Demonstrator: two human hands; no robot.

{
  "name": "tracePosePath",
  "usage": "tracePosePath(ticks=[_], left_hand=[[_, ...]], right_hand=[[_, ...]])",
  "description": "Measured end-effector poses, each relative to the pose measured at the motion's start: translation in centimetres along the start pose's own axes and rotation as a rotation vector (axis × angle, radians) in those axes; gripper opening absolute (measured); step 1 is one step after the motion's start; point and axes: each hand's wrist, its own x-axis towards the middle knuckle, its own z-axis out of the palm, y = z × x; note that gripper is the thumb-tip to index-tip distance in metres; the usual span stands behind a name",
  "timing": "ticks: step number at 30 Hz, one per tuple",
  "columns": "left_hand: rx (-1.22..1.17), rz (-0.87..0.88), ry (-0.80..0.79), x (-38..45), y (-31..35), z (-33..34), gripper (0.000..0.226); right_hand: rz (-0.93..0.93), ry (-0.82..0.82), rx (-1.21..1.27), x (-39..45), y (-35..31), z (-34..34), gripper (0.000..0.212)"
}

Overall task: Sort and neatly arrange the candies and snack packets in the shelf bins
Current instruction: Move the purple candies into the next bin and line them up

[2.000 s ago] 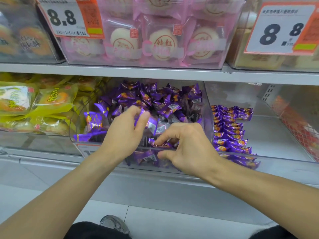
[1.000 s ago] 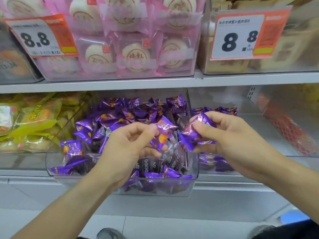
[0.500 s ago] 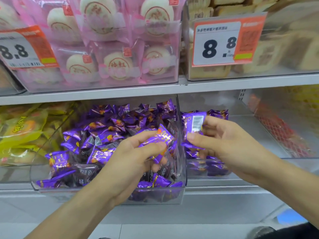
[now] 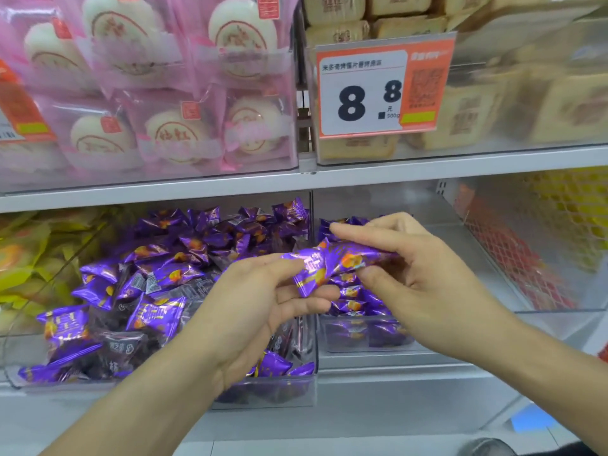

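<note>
Purple candy packets [image 4: 332, 263] pinched between left hand [image 4: 260, 301] and right hand [image 4: 424, 274], above neat row [image 4: 353, 299] in right bin [image 4: 365, 352]. At nine o'clock, loose heap [image 4: 158, 278] still unsorted. Barely begun, seemingly.

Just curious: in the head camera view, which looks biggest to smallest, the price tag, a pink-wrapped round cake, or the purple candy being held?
1. price tag
2. pink-wrapped round cake; purple candy: look alike, and the candy is nearer the camera, so unranked.

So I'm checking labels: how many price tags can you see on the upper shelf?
2: one full orange-and-white price tag reading 8.8 right of centre, one cut-off tag at the left edge. Others may lie outside the frame.
</note>
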Motion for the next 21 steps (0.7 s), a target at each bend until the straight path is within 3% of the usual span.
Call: tracePosePath(ticks=[5, 8, 13, 21], left_hand=[[0.014, 0.059, -0.082, -1.0, -0.6, 0.0, 0.026], [0.096, 0.127, -0.069, -1.1, -1.0, -0.5, 0.024], [0.125, 0.154, -0.040, -1.3, -0.9, -0.5, 0.020], [-0.065, 0.049, 0.012, -1.4, -0.4, -0.3, 0.022]], right_hand=[[0.037, -0.148, 0.201, -0.4, -0.1, 0.4, 0.046], [0.002, -0.074, 0.260, -0.2, 0.1, 0.1, 0.039], [0.240, 0.078, 0.461, -0.4, 0.5, -1.1, 0.054], [0.443, 0.032, 0.703, 0.4, 0.6, -1.8, 0.024]])
